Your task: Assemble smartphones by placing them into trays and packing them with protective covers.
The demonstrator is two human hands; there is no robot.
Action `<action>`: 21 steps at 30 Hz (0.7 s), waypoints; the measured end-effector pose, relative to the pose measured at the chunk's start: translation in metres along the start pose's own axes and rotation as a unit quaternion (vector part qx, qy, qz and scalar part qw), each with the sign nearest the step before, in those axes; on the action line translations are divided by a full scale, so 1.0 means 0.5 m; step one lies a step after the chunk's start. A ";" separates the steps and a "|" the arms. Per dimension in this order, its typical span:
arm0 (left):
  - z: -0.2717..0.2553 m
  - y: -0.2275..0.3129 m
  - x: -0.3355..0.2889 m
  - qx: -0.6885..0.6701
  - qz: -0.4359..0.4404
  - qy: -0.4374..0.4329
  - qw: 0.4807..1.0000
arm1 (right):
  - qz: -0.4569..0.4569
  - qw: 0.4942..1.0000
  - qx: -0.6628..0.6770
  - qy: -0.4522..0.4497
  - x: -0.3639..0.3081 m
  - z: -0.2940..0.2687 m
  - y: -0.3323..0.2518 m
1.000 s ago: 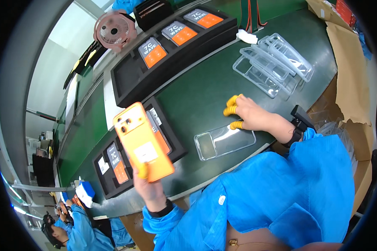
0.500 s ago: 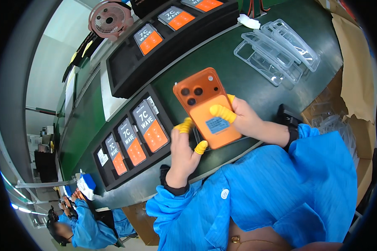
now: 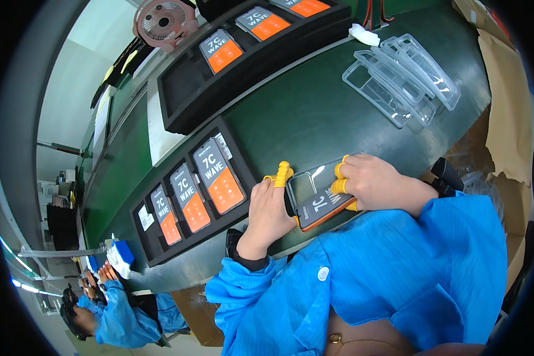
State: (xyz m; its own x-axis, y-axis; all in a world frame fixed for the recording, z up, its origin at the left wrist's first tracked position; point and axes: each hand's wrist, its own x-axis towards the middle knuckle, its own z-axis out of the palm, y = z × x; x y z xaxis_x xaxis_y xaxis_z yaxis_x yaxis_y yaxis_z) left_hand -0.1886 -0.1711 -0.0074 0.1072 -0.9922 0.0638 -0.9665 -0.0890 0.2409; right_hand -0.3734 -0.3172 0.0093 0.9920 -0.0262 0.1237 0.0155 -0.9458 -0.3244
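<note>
Orange phone [image 3: 319, 202] screen-up | left hand [image 3: 269, 210] grips one end | right hand [image 3: 378, 184] the other

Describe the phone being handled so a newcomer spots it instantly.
Start at the dark green workbench and go to its near edge, where the left hand and right hand, both with yellow finger cots, meet. Between them lies the orange-edged smartphone with a dark screen film; unlike the phones in the black tray, it lies outside any tray.

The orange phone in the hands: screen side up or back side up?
Screen side up. The orange phone shows its dark glass front with a film sticker; only an orange edge shows. Both hands hold it.
</note>
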 end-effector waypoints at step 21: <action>-0.011 0.037 -0.075 -0.431 -0.070 0.071 0.897 | 0.084 0.963 0.023 0.254 0.038 0.037 0.005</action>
State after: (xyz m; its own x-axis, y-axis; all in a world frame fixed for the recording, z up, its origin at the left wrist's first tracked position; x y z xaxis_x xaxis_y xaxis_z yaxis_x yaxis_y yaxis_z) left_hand -0.2093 -0.1352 0.0000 0.3005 -0.9503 0.0819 -0.4075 -0.0502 0.9118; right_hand -0.3520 -0.3140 -0.0065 0.7923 -0.3438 0.5041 -0.1233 -0.8993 -0.4196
